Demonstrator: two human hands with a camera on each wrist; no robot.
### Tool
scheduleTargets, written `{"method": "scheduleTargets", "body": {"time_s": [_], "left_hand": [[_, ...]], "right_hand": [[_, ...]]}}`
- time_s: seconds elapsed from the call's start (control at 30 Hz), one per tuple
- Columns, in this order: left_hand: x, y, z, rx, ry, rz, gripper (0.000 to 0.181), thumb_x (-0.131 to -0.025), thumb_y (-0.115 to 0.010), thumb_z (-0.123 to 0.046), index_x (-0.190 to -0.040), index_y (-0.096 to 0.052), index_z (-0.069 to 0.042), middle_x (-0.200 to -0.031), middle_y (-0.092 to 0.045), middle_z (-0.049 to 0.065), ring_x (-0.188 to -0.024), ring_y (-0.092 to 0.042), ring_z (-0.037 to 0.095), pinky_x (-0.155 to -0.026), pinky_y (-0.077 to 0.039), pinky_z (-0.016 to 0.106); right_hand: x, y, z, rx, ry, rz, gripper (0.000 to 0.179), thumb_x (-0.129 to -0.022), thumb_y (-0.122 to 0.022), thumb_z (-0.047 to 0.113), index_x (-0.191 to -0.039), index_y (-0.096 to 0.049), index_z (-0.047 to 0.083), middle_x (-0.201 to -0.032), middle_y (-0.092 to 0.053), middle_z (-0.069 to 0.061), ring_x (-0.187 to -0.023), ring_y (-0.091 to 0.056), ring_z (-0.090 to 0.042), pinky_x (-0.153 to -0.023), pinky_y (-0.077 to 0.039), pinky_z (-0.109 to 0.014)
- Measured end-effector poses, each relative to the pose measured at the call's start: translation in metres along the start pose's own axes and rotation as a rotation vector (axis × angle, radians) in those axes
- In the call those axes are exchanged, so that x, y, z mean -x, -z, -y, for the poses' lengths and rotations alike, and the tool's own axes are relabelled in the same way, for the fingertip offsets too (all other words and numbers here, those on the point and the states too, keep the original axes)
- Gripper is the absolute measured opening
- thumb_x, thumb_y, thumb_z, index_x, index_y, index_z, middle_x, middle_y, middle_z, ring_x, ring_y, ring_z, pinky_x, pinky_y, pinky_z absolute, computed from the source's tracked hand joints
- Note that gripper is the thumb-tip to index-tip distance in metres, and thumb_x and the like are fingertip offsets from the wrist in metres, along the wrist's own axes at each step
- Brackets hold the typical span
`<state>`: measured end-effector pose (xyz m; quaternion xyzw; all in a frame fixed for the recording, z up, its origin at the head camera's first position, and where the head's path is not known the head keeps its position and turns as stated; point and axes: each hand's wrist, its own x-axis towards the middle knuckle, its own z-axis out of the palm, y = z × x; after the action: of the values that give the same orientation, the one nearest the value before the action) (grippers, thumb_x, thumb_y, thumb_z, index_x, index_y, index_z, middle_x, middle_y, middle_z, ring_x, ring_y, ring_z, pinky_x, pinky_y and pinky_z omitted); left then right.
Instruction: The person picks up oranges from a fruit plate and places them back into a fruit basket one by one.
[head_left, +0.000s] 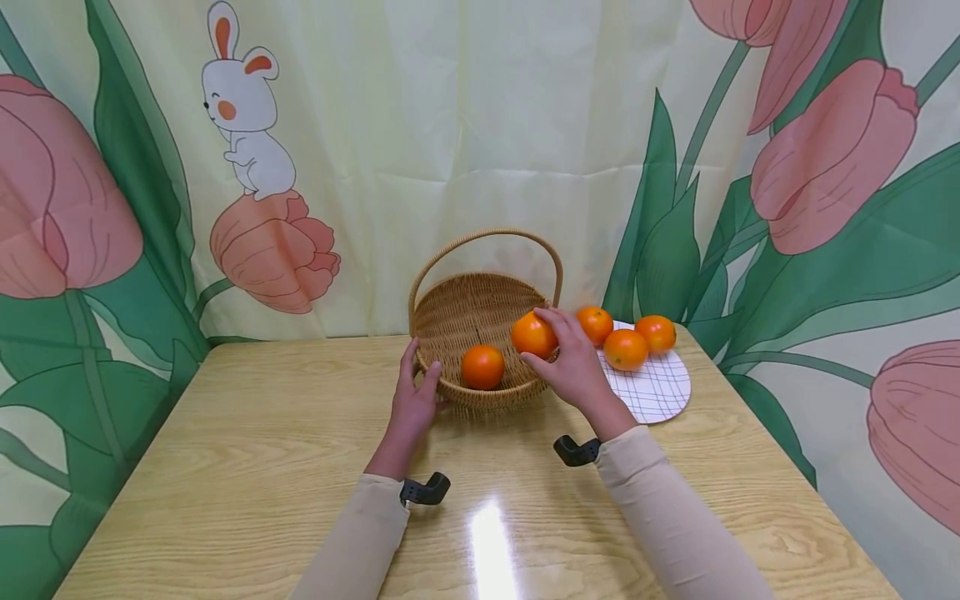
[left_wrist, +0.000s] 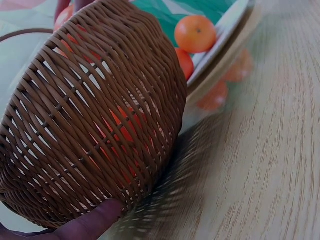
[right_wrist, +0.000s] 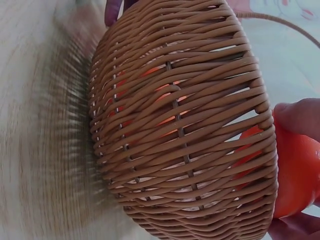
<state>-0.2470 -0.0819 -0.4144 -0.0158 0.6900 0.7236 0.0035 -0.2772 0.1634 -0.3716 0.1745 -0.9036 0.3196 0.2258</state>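
Observation:
A brown wicker basket (head_left: 480,304) with an arched handle stands at the far middle of the table, its opening toward me. One orange (head_left: 483,367) lies inside it. My right hand (head_left: 573,358) pinches another orange (head_left: 533,335) between thumb and fingers at the basket's right rim; the right wrist view shows this held orange (right_wrist: 296,172) just past the weave. At the basket's left side my left hand (head_left: 414,396) holds its edge, and in the left wrist view a finger (left_wrist: 92,222) touches the lower weave.
Right of the basket sits a white plate (head_left: 660,404) with a checked line pattern. Three oranges (head_left: 626,350) are grouped at its far part. A printed curtain (head_left: 480,125) hangs behind the wooden table (head_left: 285,433).

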Motion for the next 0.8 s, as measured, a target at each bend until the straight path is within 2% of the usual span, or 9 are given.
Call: {"method": "scheduleTargets", "body": {"time_s": [0.33, 0.63, 0.8], "left_hand": [[0.000, 0.000, -0.002, -0.012, 0.014, -0.007, 0.056, -0.093, -0.048, -0.039, -0.136, -0.014, -0.054, -0.152, -0.008, 0.011, -0.128, -0.034, 0.041, -0.085, -0.048, 0.054], [-0.012, 0.001, 0.014, -0.015, 0.001, -0.021, 0.055, -0.088, -0.050, -0.049, -0.130, -0.017, -0.061, -0.152, -0.011, 0.008, -0.127, -0.037, 0.039, -0.081, -0.051, 0.051], [-0.012, 0.001, 0.016, -0.023, -0.011, -0.025, 0.056, -0.087, -0.050, -0.051, -0.130, -0.016, -0.062, -0.152, -0.011, 0.008, -0.126, -0.038, 0.039, -0.081, -0.051, 0.051]], "right_hand": [[0.001, -0.004, 0.001, 0.037, 0.011, 0.059, 0.064, -0.078, -0.070, 0.035, -0.134, -0.043, 0.026, -0.137, -0.040, -0.006, -0.121, -0.043, -0.028, -0.092, -0.048, -0.047], [0.003, -0.006, 0.001, 0.048, -0.001, 0.100, 0.061, -0.078, -0.070, 0.031, -0.133, -0.044, 0.025, -0.138, -0.038, -0.009, -0.122, -0.041, -0.032, -0.094, -0.045, -0.050], [0.003, -0.006, 0.000, 0.056, 0.001, 0.117, 0.056, -0.078, -0.069, 0.029, -0.130, -0.048, 0.022, -0.137, -0.039, -0.009, -0.120, -0.042, -0.033, -0.093, -0.045, -0.051]]}}
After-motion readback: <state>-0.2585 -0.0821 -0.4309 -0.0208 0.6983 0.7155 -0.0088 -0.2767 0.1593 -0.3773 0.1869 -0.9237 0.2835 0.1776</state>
